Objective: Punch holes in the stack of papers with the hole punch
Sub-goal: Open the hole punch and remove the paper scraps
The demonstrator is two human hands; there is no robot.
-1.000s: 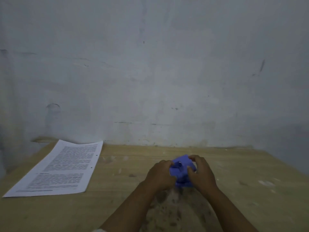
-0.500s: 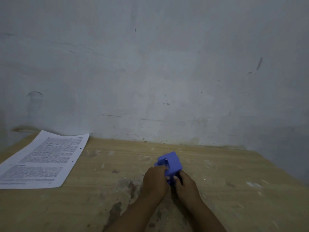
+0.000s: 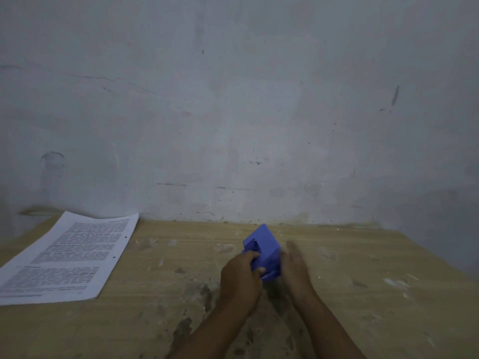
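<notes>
A blue hole punch (image 3: 264, 248) stands tilted near the middle of the wooden table (image 3: 363, 294). My left hand (image 3: 239, 278) grips its left side with the fingers wrapped round it. My right hand (image 3: 295, 268) lies flat against its right side, fingers stretched out and blurred; whether it grips is unclear. A stack of printed papers (image 3: 70, 257) rests flat at the far left of the table, apart from both hands, with two small holes along its right edge.
A stained grey wall (image 3: 233, 112) rises straight from the table's back edge. The table top carries dark stains and pale flecks in front of and beside my forearms. Its right edge runs diagonally at the far right.
The punch has been turned over in my hands and now stands more on end. My right hand has shifted from under it to its right side, fingers stretched out.
</notes>
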